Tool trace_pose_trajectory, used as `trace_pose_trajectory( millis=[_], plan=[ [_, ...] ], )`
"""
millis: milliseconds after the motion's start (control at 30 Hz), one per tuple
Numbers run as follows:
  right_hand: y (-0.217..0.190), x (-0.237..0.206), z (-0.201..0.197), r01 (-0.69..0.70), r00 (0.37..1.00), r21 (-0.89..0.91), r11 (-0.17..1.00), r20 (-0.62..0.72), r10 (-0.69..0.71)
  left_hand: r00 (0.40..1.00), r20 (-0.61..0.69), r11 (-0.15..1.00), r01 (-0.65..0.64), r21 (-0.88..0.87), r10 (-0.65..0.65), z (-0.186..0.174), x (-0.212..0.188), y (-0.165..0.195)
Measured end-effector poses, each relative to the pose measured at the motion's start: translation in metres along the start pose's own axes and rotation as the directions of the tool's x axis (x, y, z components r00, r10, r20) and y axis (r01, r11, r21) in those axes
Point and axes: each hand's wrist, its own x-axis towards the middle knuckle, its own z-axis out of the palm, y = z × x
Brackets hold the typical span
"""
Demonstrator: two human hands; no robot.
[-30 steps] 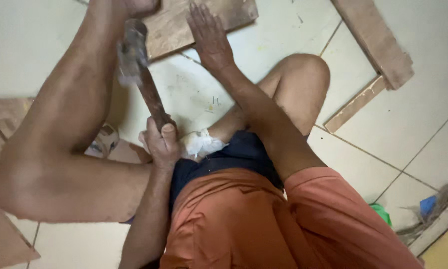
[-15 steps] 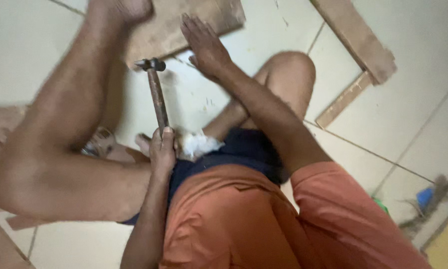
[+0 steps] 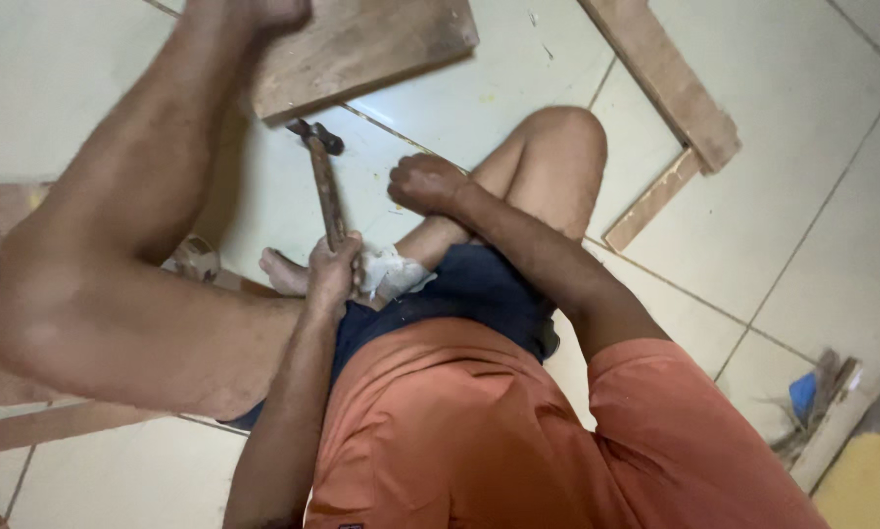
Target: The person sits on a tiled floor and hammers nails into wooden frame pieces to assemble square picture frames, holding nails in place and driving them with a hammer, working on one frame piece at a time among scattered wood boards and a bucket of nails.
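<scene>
The left hand (image 3: 334, 276) grips the wooden-handled steel hammer (image 3: 324, 181) at frame centre, head touching the brown wooden board (image 3: 361, 44) at the top. The right hand (image 3: 425, 183) is fisted, holding nothing visible, and has left the board. Pale floor tiles (image 3: 812, 147) lie open on the right, beyond the long wooden plank (image 3: 660, 78).

pale tiled floor (image 3: 812, 176) (dark grout lines), evenly lit.
</scene>
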Motion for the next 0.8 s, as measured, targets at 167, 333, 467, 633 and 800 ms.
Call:
trace_pose_trajectory(
  millis=[167,333,467,633,800],
  plan=[
    [-0.005,0.008,-0.009,0.055,0.997,-0.09,0.994,0.06,-0.05,1.0,-0.004,0.999,-0.029,0.016,0.029,0.0,0.002,0.001],
    [-0.005,0.014,-0.016,0.014,0.99,-0.137,0.991,0.139,0.005,0.997,-0.001,0.994,-0.077,0.08,0.077,0.001,0.009,-0.002],
    [-0.001,0.005,-0.021,-0.269,0.961,0.198,0.943,-0.012,0.277,0.999,0.003,0.995,-0.047,0.093,0.047,0.003,0.008,-0.003],
    [0.002,0.005,-0.031,-0.58,0.772,0.457,0.675,0.044,0.634,0.996,-0.013,0.987,-0.09,0.13,0.093,0.005,0.002,0.005],
    [-0.011,0.003,-0.023,-0.496,0.858,0.306,0.812,0.031,0.513,0.994,0.018,0.99,-0.105,0.092,0.104,0.003,0.011,-0.005]
  ],
)
